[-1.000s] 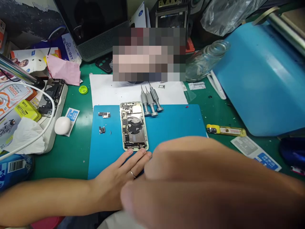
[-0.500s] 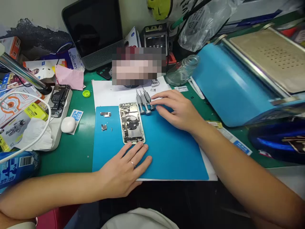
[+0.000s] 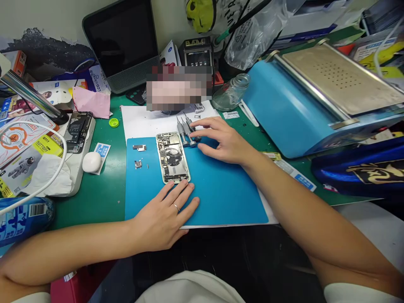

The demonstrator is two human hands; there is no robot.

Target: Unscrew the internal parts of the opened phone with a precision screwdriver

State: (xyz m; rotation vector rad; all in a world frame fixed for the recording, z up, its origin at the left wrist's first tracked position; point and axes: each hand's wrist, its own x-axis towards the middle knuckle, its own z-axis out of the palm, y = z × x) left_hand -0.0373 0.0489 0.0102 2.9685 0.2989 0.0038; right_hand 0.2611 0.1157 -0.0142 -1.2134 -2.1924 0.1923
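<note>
An opened phone (image 3: 173,158) with its inner parts bare lies on the blue mat (image 3: 227,193). My left hand (image 3: 166,212) rests flat on the mat with fingers stretched out, a ring on one of them, the fingertips at the phone's lower edge. Three grey screwdrivers (image 3: 186,134) lie side by side just right of the phone's top. Over their right side hovers my right hand (image 3: 225,141), fingers apart and curved; whether a fingertip touches a handle I cannot tell. Small metal phone parts (image 3: 139,148) and a small circuit piece (image 3: 138,164) lie left of the phone.
A blue machine with a perforated metal plate (image 3: 334,78) stands at right, beside a glass jar (image 3: 230,93). White tweezers (image 3: 249,113) lie near it. At left are another opened phone (image 3: 78,132), a white rounded case (image 3: 91,162) and a white cable (image 3: 65,147). A dark tablet (image 3: 121,42) stands behind.
The view has shifted slightly, bringing more of the right side into sight. Both hands keep nearly the same pose; the phone and screwdrivers stay where they lay.
</note>
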